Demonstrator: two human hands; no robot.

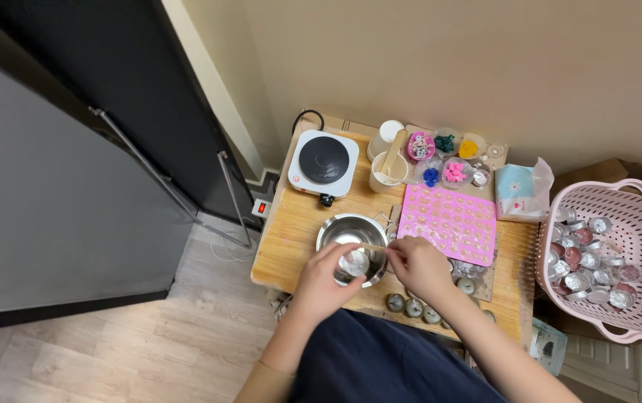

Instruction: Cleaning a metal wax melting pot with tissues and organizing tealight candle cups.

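Wooden worktop [291, 246] carries steel bowl [351, 233] at its front; pink mould [449, 222] just right of bowl; left hand [321, 287] fingers grip small foil cup [354, 262] over bowl; right hand [419, 266] fingers pinch thin stick [371, 247] over bowl

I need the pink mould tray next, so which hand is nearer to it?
Right. The right hand sits just below the pink mould tray, almost at its near edge; the left hand is farther off, over the steel bowl.
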